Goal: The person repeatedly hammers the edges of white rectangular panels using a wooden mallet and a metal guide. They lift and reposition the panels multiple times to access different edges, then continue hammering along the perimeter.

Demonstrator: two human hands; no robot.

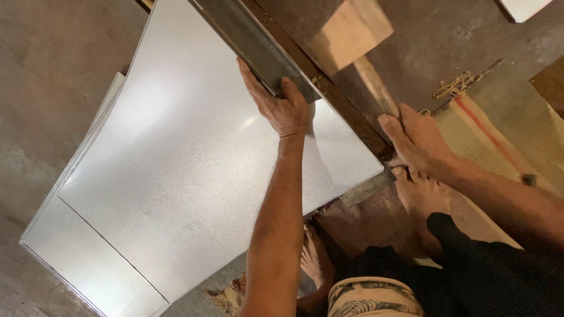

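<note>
A large shiny metal sheet (176, 170) lies on the floor, its far edge folded up over a dark iron bar (346, 108). My left hand (279, 103) presses down on the folded edge strip (247, 41), fingers spread over it. My right hand (417, 138) grips the handle of a wooden mallet (352, 32), whose block head is raised and blurred above the bar. Both my bare feet (420, 191) rest near the sheet's right corner.
More metal sheets (88, 270) are stacked under the top one at the lower left. A tan sack with a red stripe (499, 141) lies on the right. Bare concrete floor (47, 70) surrounds the sheets.
</note>
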